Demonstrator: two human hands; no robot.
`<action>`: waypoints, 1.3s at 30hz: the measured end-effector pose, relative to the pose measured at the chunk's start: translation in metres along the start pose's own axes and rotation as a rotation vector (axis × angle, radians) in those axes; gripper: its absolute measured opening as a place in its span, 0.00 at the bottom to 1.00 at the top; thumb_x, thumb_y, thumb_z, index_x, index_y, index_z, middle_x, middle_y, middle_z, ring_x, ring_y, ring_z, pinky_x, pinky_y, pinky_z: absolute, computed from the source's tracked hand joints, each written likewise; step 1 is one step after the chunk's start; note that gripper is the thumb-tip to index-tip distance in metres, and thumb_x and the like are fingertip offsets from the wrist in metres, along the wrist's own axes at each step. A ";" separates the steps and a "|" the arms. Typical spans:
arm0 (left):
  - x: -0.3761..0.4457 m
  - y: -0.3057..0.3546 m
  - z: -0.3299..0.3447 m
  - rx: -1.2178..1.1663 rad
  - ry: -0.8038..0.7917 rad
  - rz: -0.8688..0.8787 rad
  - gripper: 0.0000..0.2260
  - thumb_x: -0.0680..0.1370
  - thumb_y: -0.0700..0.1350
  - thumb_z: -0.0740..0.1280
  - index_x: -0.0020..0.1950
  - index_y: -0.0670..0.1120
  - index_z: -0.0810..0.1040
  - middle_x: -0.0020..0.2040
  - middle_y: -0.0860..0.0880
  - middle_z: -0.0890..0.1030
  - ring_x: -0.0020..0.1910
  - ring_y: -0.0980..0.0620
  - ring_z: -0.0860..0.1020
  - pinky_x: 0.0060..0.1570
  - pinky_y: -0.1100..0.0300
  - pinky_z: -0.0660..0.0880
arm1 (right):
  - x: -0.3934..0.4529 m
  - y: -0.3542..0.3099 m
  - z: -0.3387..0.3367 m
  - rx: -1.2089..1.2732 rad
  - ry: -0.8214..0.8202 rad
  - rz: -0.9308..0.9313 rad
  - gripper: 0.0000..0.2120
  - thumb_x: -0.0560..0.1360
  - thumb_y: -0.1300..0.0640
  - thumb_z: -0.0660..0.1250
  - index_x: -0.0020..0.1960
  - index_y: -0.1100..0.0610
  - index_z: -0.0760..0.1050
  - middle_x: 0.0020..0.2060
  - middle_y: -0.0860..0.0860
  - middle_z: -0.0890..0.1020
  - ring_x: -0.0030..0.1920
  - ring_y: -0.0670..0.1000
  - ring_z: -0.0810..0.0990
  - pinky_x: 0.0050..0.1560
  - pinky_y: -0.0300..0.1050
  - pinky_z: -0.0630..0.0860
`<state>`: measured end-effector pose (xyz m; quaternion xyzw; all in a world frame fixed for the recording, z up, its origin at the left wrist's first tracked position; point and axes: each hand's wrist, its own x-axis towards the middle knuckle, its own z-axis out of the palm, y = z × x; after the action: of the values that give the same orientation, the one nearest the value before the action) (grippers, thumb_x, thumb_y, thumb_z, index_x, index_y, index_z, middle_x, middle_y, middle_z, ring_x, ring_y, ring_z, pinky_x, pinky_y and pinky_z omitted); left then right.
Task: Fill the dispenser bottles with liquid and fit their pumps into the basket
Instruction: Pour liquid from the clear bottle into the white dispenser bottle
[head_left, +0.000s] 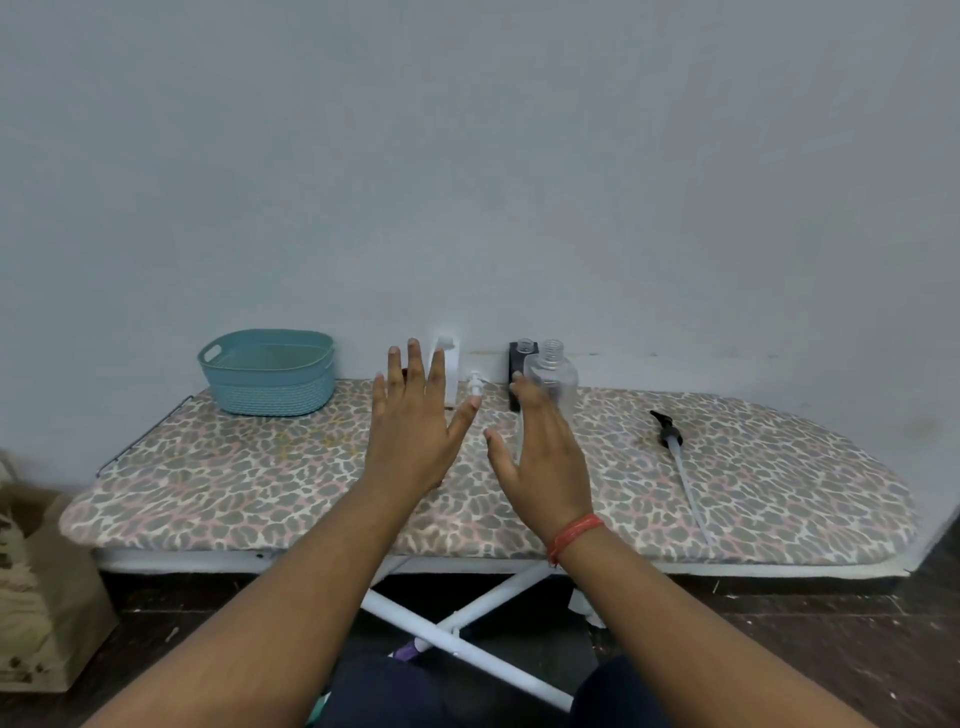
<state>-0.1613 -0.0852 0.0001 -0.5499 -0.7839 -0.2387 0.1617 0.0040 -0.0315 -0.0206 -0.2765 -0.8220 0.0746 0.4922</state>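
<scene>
A teal basket (267, 387) stands empty at the back left of the ironing board (234, 467). A clear bottle (558, 376) without a pump stands at the back middle, with a black bottle (519, 358) just behind it to the left. A white bottle (451, 374) stands by the wall, partly hidden behind my left hand. A white pump (475, 387) shows between my hands. A black pump with a long tube (675, 449) lies on the board to the right. My left hand (415, 431) is spread above the board. My right hand (543, 457) hovers open in front of the clear bottle.
The board has a leopard-print cover and white crossed legs (457, 623) over a dark floor. A plain wall rises directly behind it. A brown paper bag (36, 597) stands on the floor at the left.
</scene>
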 end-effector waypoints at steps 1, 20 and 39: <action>-0.002 -0.008 -0.002 -0.026 0.006 -0.040 0.38 0.80 0.70 0.41 0.83 0.48 0.44 0.82 0.44 0.42 0.81 0.44 0.39 0.78 0.43 0.43 | -0.001 -0.005 0.007 0.013 -0.047 0.004 0.27 0.79 0.48 0.65 0.75 0.52 0.62 0.71 0.48 0.71 0.69 0.48 0.72 0.65 0.45 0.75; -0.016 -0.052 0.027 -1.121 -0.289 -0.482 0.17 0.84 0.53 0.60 0.73 0.57 0.71 0.65 0.53 0.79 0.64 0.53 0.76 0.67 0.55 0.71 | 0.003 -0.042 0.106 0.574 -0.402 0.520 0.23 0.82 0.54 0.61 0.75 0.41 0.62 0.63 0.38 0.76 0.57 0.30 0.74 0.54 0.21 0.67; -0.015 -0.211 -0.034 -1.086 -0.199 -0.596 0.10 0.84 0.49 0.60 0.63 0.59 0.75 0.62 0.53 0.82 0.60 0.56 0.79 0.64 0.54 0.73 | 0.030 -0.165 0.224 0.638 -0.435 0.397 0.23 0.82 0.61 0.61 0.76 0.51 0.64 0.68 0.49 0.75 0.67 0.49 0.74 0.67 0.43 0.70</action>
<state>-0.3547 -0.1753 -0.0208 -0.3309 -0.6819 -0.5853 -0.2879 -0.2600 -0.1198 -0.0452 -0.2412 -0.7732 0.4747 0.3444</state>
